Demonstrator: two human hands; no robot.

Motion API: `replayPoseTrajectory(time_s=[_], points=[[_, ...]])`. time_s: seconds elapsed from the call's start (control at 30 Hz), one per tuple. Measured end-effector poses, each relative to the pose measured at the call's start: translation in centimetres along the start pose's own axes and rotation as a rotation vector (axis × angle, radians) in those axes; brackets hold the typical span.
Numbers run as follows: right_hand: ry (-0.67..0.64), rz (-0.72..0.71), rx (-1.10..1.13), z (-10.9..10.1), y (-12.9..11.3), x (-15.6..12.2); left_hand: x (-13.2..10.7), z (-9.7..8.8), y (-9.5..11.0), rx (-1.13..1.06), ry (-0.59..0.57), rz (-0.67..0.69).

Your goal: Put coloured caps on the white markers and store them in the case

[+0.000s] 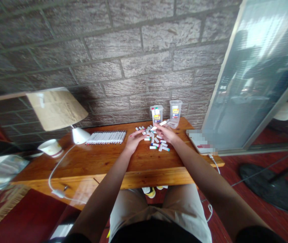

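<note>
My right hand [168, 134] is closed around a white marker [158, 125], which it holds tilted above the table, with a pointed end toward the left. Close by on the left, my left hand [133, 141] has its thumb and fingers curled around a small white marker cap [144, 133], seen end-on. Under and between the hands, several loose white caps with coloured ends [153, 147] lie scattered on the wooden table [110, 162]. Behind them stands a clear plastic container [157, 115] with a few markers inside. To the left, a neat row of white markers [106, 137] lies side by side.
A second clear container [175, 113] stands at the back right. A lamp [80, 135] and a paper cup [50, 147] are at the left, with a white cord [53, 168] over the table's front edge. A flat device [202, 143] with a cable lies at the right end.
</note>
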State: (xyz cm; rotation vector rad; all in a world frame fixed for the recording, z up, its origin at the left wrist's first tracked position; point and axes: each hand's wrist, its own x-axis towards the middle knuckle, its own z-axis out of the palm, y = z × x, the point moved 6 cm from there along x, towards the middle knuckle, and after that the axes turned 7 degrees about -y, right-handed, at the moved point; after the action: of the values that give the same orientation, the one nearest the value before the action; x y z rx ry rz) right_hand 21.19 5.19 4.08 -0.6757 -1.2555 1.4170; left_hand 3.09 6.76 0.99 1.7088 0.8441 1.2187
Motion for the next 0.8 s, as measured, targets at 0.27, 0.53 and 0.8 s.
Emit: replayPoseTrajectory(time_s=[0.27, 0.53, 0.8], points=[[0.039, -0.070, -0.125, -0.4, 0.5, 0.6, -0.4, 0.3, -0.3, -0.019, -0.003, -0.064], [0.108, -0.118, -0.188, -0.6, -0.4, 0.0, -0.6, 1.1, 0.5, 0.115, -0.058, 0.082], [0.072, -0.169, -0.301, -0.7, 0.0, 0.5, -0.7, 0.9, 0.2, 0.227, -0.063, 0.076]])
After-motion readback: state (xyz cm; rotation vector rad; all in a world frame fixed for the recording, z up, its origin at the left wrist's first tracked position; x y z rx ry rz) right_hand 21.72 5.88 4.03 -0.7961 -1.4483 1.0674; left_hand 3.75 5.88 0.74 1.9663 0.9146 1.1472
